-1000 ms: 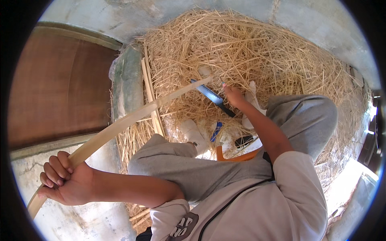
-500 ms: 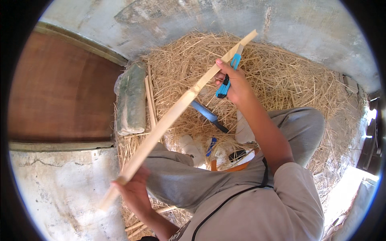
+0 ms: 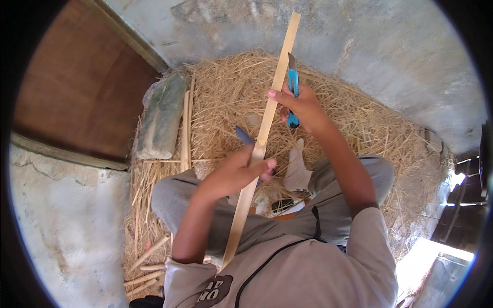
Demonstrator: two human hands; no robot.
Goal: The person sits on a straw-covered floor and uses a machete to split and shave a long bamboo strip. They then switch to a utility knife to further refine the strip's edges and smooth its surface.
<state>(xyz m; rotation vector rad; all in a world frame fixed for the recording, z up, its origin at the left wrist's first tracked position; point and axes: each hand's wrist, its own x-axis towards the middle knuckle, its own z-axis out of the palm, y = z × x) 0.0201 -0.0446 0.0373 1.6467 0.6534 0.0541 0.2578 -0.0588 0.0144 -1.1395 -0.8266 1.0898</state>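
Note:
A long pale bamboo strip (image 3: 269,113) with a node slants up in front of me, its lower end against my shirt and its upper end in front of the wall. My left hand (image 3: 231,173) is closed around it just below the node. My right hand (image 3: 307,109) grips a light blue utility knife (image 3: 293,82), its blade out along the strip's right side. The right thumb also presses on the strip. On the straw, a blue-bladed tool (image 3: 244,135) is partly hidden behind my left hand and the strip.
Straw (image 3: 221,87) covers the floor around my crossed legs. A grey-green block (image 3: 163,117) lies at the left beside thin wooden sticks (image 3: 185,131). More cut sticks (image 3: 146,280) lie at lower left. A concrete wall (image 3: 359,56) stands ahead, a brown door panel (image 3: 77,82) at left.
The strip has swung from a strong diagonal to a steeper angle. My left hand has moved from its lower end up to near the node. My right hand still holds the knife.

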